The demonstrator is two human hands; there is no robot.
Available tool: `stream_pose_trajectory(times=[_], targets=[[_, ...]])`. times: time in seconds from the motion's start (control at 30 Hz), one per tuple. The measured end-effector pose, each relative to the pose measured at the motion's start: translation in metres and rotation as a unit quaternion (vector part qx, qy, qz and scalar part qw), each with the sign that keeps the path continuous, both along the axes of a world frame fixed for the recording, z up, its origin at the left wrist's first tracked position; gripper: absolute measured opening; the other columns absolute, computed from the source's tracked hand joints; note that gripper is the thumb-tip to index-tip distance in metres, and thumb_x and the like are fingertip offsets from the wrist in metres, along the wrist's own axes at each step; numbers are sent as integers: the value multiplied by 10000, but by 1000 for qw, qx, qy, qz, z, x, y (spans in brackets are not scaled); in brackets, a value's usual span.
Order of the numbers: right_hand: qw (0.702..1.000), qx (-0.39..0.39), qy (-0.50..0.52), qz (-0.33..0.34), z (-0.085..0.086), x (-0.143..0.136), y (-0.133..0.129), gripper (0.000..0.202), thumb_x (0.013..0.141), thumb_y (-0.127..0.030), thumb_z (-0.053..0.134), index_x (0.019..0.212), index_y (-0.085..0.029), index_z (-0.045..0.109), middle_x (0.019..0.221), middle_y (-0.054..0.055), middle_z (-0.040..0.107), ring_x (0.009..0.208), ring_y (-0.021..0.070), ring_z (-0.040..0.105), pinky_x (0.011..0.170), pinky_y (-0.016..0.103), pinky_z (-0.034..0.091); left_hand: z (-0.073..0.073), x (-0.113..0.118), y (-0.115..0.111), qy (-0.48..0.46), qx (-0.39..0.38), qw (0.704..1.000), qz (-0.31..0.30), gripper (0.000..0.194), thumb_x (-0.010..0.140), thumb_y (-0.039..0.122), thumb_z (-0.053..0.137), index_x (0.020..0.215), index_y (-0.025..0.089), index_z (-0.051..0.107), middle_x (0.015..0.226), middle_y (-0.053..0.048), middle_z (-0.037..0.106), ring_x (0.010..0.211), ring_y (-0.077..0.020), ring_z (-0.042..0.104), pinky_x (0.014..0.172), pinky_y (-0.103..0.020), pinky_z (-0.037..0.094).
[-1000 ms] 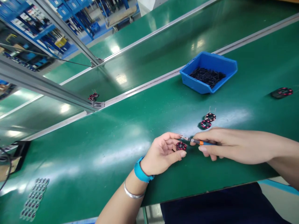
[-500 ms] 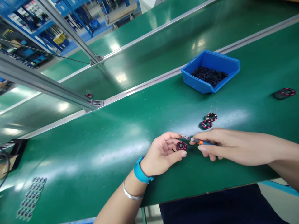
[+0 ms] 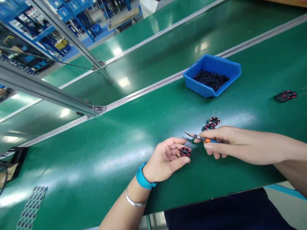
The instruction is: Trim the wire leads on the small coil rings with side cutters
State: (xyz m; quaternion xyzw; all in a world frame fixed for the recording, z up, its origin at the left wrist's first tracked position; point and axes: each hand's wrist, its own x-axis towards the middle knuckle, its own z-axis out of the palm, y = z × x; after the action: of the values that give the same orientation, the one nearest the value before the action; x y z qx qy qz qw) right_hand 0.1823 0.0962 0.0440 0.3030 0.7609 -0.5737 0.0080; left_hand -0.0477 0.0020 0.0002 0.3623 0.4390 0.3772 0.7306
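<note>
Between the fingers and thumb of my left hand [image 3: 169,158] is a small round black part with pink-red marks [image 3: 185,152]. My right hand [image 3: 230,143] grips cutters with orange and blue handles [image 3: 206,140]; their pointed metal tip is up and left, just above the left hand's fingertips and apart from the held part. Beyond the right hand's fingers lie two similar rings, one with pale marks and thin wires [image 3: 214,120] and one with pink marks [image 3: 209,126], partly hidden by that hand.
A blue bin [image 3: 200,88] of thin black pieces stands farther back. Another black and pink part [image 3: 286,95] lies at the right. Rows of small round pieces [image 3: 32,206] lie at lower left. A metal rail [image 3: 144,93] runs behind, with an upright post at left.
My right hand has lifted the cutters slightly up and away from my left hand and now partly covers the pink-marked ring. The left hand still holds its part.
</note>
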Motion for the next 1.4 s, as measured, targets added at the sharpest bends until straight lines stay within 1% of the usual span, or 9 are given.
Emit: stream_pose_trajectory(times=[0.23,0.4,0.57,0.7,0.8,0.9,1.07,1.2,1.4], targets=[[1000,-1,13,-20,1,6,5,406,943,-556,460,832,-210,642,773,50,698,698,205,672,621,338,526,6,-7,3,192,137,972,-3,322,788,189,741,1092,139,649,1055,-123,732,905,-190,703,829,-319,576],[967,-67,123,-214,8,11,14,383,849,-558,634,1004,-209,657,802,56,699,645,195,649,548,330,535,8,-32,8,488,309,813,74,284,772,157,685,1054,163,649,1091,-130,717,1124,-290,654,995,-474,503],[886,-53,228,-400,16,19,23,292,836,-499,647,1015,-268,643,856,53,686,750,240,664,603,382,545,11,-4,12,542,420,708,172,491,730,274,787,1158,186,562,1235,-157,634,1174,-323,596,990,-500,485],[850,-44,276,-446,14,16,26,255,866,-444,617,1030,-248,620,874,54,667,768,223,653,626,376,565,3,51,31,511,407,756,51,588,690,363,819,1175,171,549,1167,-171,643,1089,-345,607,932,-514,501],[848,-48,293,-438,12,10,26,277,853,-421,647,1026,-207,616,830,46,663,705,181,645,560,307,556,-4,77,52,519,380,766,25,380,715,286,771,1034,172,599,1088,-155,665,1034,-340,605,904,-527,494],[867,-59,289,-401,10,6,23,287,841,-408,674,1018,-190,611,799,37,665,668,157,643,530,265,544,-5,79,56,429,354,830,45,159,751,187,707,872,180,605,1006,-121,694,944,-265,635,879,-452,518],[946,-85,193,-248,5,2,15,326,842,-465,656,968,-165,634,799,55,673,675,166,650,517,262,533,3,50,20,209,116,963,126,291,692,223,811,898,171,612,863,-51,711,718,-138,653,672,-262,547],[981,-59,94,-161,-7,-9,3,340,836,-480,618,954,-161,625,747,54,676,656,182,641,539,298,522,4,32,4,131,44,976,169,412,604,209,884,927,157,634,784,-10,693,667,-95,634,627,-199,538],[949,14,173,-264,-28,-38,-19,310,713,-345,717,952,-188,600,884,52,692,709,171,633,691,342,559,-1,32,10,94,53,973,203,389,583,184,886,809,155,571,699,19,674,603,-70,625,555,-153,530]])
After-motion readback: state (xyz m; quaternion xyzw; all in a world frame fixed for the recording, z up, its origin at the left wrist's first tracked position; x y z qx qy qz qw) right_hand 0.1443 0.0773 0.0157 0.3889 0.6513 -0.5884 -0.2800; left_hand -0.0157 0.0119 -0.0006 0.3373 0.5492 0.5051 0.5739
